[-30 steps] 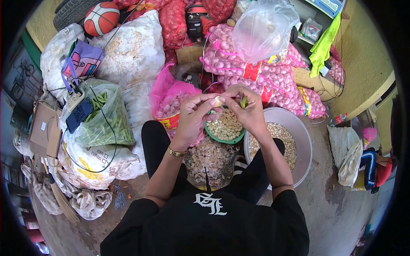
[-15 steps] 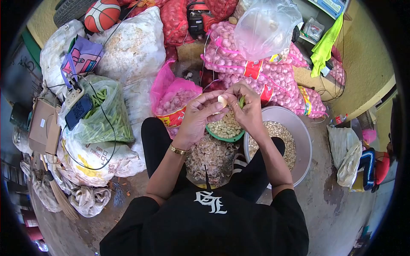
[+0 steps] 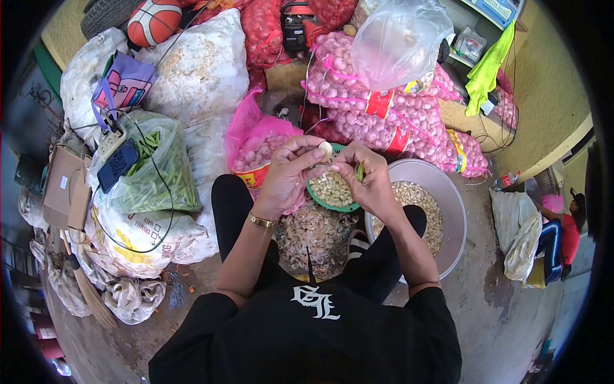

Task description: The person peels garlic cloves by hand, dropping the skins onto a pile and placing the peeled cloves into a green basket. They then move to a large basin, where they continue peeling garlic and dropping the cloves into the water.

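Note:
My left hand (image 3: 291, 173) pinches a pale peeled garlic clove (image 3: 325, 151) between thumb and fingertips. Close beside it, my right hand (image 3: 368, 176) is closed round a small thing with a yellow-green end (image 3: 360, 171); the rest of it is hidden by the fingers. Below both hands is a green basket (image 3: 346, 208) of peeled cloves. To its right stands a large grey-white basin (image 3: 453, 214) holding many more cloves (image 3: 417, 195). Dry garlic skins (image 3: 310, 240) lie heaped between my legs.
An opened pink mesh bag of garlic (image 3: 246, 131) stands front left, and full garlic sacks (image 3: 390, 131) are stacked ahead. A clear bag of green pods (image 3: 157, 173), a phone (image 3: 118, 166) and a broom (image 3: 89, 291) are at left. Another person (image 3: 569, 237) is at far right.
Both hands have lowered slightly and moved a little apart. The clove has stayed in my left fingertips, and my right fingertips have come away from it.

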`<control>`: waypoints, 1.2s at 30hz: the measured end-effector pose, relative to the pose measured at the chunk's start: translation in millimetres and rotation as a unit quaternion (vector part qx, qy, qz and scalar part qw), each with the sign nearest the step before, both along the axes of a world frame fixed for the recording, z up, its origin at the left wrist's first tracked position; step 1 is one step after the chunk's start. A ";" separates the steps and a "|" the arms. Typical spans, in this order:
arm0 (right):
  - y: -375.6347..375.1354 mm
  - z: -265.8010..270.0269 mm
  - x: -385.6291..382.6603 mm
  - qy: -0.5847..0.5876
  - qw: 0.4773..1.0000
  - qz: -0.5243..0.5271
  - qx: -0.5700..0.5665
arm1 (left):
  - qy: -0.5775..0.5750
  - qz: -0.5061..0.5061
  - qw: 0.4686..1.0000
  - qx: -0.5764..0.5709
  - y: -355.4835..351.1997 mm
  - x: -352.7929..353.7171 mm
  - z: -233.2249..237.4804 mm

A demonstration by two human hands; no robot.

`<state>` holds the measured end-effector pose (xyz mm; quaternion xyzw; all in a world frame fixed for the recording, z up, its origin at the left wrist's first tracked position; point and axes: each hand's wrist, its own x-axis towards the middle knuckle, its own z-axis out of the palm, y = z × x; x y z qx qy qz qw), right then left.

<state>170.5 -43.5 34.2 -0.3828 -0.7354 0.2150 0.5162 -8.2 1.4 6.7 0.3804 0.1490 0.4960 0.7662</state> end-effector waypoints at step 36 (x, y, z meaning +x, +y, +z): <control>-2.6 14.8 -13.6 0.041 0.993 -0.104 0.040 | 0.057 0.117 0.983 0.133 -17.0 11.1 13.7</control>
